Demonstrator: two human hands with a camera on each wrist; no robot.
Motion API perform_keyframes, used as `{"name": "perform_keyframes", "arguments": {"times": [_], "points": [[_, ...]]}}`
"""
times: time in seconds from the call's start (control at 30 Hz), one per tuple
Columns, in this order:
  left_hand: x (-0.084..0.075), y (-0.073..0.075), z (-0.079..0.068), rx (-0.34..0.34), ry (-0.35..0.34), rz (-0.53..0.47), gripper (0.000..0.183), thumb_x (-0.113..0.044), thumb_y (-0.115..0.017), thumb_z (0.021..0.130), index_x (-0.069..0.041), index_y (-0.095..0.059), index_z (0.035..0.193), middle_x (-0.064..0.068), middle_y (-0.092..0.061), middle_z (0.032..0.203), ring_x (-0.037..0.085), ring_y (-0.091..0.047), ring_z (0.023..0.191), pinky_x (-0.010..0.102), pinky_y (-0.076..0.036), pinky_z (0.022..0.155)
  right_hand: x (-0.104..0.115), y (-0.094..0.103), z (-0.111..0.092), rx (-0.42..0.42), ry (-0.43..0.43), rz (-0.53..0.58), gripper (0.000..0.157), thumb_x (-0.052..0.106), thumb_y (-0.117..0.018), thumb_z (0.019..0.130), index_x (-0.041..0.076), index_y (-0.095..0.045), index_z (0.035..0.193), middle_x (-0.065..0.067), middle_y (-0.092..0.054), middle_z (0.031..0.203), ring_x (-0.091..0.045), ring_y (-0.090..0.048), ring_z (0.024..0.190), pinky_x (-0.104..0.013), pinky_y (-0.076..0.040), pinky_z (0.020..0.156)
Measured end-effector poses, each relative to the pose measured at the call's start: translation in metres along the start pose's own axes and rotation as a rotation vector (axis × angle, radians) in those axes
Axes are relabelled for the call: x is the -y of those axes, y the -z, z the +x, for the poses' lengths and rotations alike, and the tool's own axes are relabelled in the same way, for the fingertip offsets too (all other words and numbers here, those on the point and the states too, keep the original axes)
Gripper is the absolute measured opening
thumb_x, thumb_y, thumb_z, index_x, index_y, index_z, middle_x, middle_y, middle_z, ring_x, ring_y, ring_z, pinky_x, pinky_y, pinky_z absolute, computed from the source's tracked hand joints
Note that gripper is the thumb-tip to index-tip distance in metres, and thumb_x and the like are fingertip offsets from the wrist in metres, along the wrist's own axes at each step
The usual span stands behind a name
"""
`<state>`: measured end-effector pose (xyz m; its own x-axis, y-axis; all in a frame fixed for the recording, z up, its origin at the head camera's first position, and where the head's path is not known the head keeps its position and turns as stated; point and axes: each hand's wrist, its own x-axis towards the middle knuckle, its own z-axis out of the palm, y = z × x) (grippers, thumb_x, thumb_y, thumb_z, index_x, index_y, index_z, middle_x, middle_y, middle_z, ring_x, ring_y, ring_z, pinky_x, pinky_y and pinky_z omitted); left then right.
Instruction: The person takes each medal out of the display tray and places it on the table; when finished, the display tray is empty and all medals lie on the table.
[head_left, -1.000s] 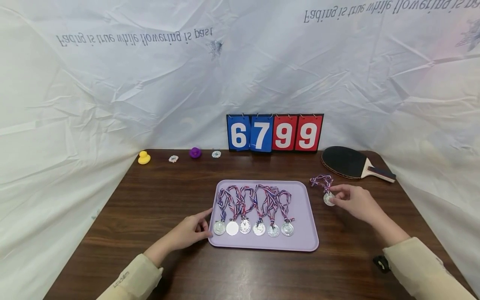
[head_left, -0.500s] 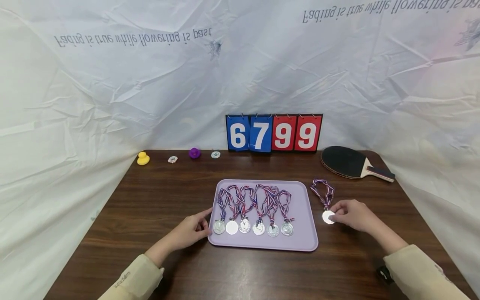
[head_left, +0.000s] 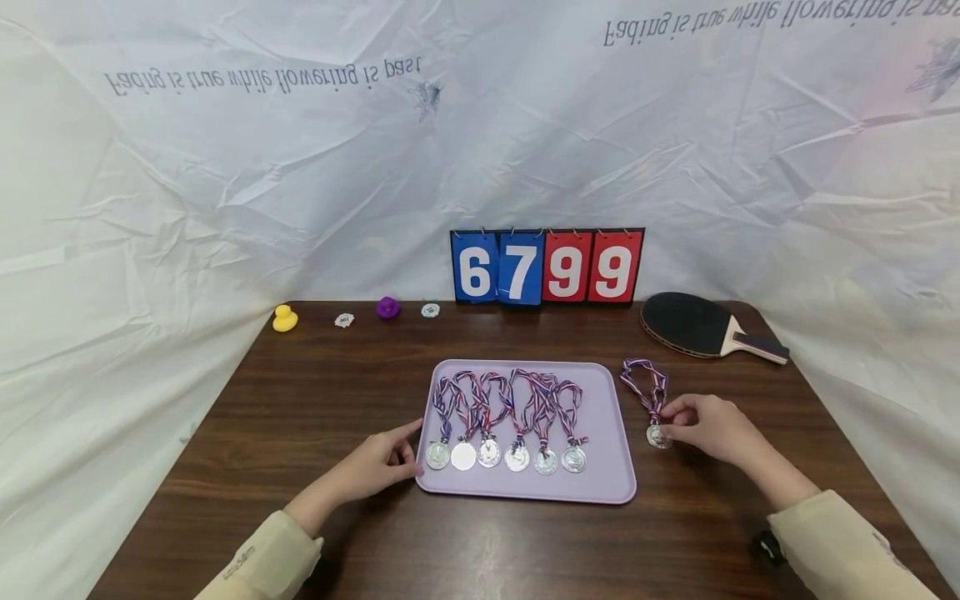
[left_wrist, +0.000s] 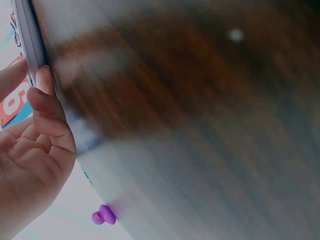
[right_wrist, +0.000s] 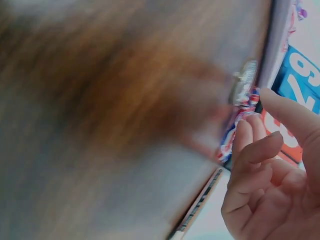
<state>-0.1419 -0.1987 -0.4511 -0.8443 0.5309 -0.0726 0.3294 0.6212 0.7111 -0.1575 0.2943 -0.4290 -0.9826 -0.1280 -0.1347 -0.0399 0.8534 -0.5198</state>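
Note:
A pale lilac tray holds a row of several silver medals, their striped ribbons stretched toward the back. At the tray's left edge my left hand touches the rim with index finger and thumb spread apart. Right of the tray, my right hand pinches another silver medal near its top. Its red, white and blue ribbon trails up the table in a loop. In the right wrist view, thumb and fingertips meet around the ribbon's end beside the medal.
A flip scoreboard reading 6 7 9 9 stands at the back. A table tennis bat lies back right on the wooden table. Along the back left are a yellow duck, a purple duck and two chips.
My right hand has drawn the medal toward me, level with the row on the tray, its ribbon straightening out behind. The last half second shows only a slight shift. My left hand stays put.

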Motion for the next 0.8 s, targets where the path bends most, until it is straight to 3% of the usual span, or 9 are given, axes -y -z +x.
{"name": "perform_keyframes", "arguments": {"times": [0.2, 0.6, 0.8], "points": [[-0.001, 0.0, 0.001, 0.011, 0.007, 0.005, 0.065, -0.02, -0.065, 0.082, -0.001, -0.034, 0.136, -0.006, -0.054, 0.073, 0.009, -0.049, 0.057, 0.023, -0.041, 0.052, 0.022, -0.005, -0.003, -0.05, 0.09, 0.027, 0.031, 0.037, -0.071, 0.073, 0.015, -0.065, 0.093, 0.004, -0.058, 0.073, -0.014, -0.05, 0.064, -0.03, -0.039, 0.058], [-0.006, 0.001, 0.0, 0.012, 0.007, 0.017, 0.063, -0.018, -0.065, 0.083, 0.0, -0.035, 0.135, -0.006, -0.053, 0.074, 0.009, -0.047, 0.057, 0.023, -0.04, 0.05, 0.066, -0.048, -0.015, 0.001, 0.269, 0.05, 0.018, 0.035, -0.073, 0.072, 0.021, -0.064, 0.08, 0.013, -0.054, 0.067, -0.006, -0.05, 0.061, -0.022, -0.041, 0.057], [-0.004, 0.0, 0.0, 0.012, -0.007, 0.003, 0.065, -0.017, -0.065, 0.082, 0.001, -0.034, 0.135, -0.006, -0.054, 0.073, 0.008, -0.048, 0.057, 0.023, -0.041, 0.051, 0.077, -0.06, -0.016, 0.027, 0.273, 0.035, 0.017, 0.033, -0.074, 0.071, 0.02, -0.063, 0.077, 0.014, -0.053, 0.064, -0.003, -0.048, 0.06, -0.023, -0.04, 0.058]]}}
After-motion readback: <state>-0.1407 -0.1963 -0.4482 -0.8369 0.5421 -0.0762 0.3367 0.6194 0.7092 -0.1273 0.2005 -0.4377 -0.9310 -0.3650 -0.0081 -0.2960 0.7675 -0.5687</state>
